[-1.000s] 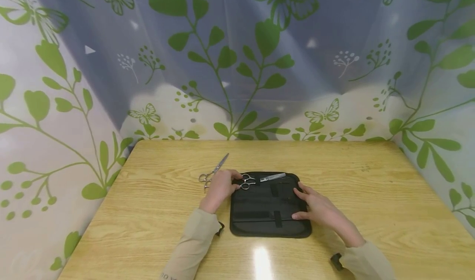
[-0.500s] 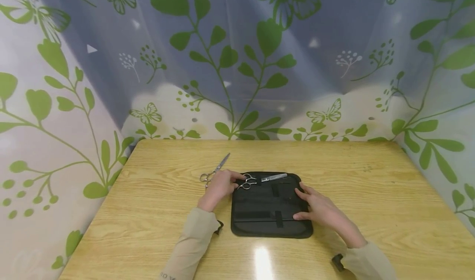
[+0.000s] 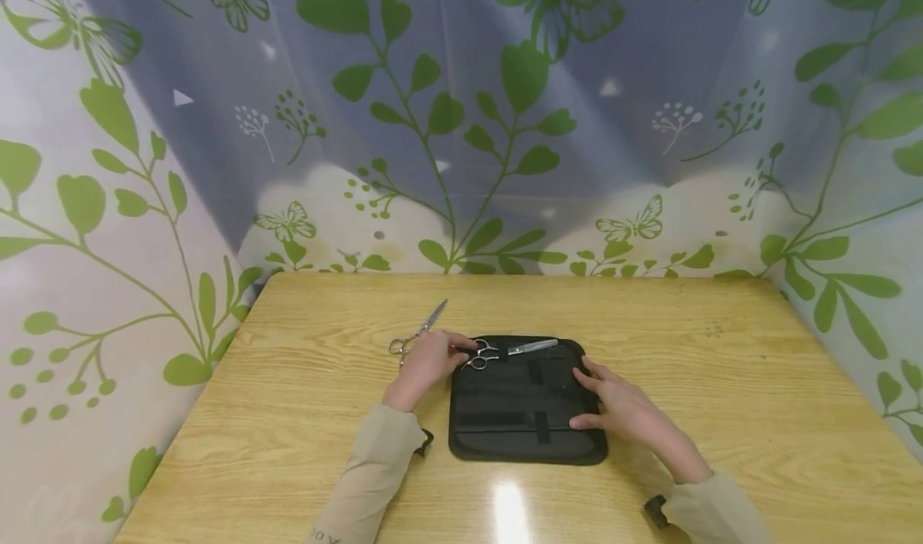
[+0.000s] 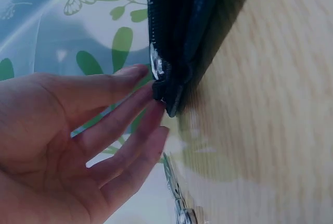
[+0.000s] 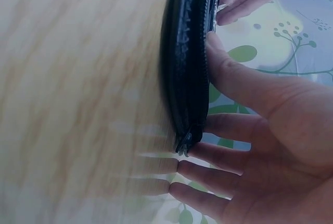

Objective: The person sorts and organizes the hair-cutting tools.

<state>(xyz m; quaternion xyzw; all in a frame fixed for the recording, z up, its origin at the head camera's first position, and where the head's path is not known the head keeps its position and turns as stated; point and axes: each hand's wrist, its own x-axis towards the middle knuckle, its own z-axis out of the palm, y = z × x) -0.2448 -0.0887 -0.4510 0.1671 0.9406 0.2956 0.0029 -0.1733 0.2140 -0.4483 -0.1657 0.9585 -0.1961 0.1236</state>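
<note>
A black zip case [image 3: 497, 444] lies unfolded on the table. Thinning shears [image 3: 532, 346] sit across its upper part, the blade under a black strap and the finger rings towards the left. At the upper left corner, my left hand [image 3: 429, 361] has its thumb and index finger beside the rings. In the left wrist view its loosely extended fingers [image 4: 145, 107] reach the zipped corner of the case. My right hand [image 3: 623, 408] rests along the right edge, thumb on the case and fingers spread. A second pair of scissors [image 3: 433, 316] lies on the wood, partly hidden behind the left hand.
The wood-grain table [image 3: 721, 352] extends on both sides of the case. Behind it hangs a leaf-and-butterfly curtain [image 3: 469, 167]. More straps [image 3: 542, 426] cross the inside of the case.
Both hands stay at the case's edges, with only slight shifts of the left thumb and fingers by the rings. The shears stay in place under the strap.
</note>
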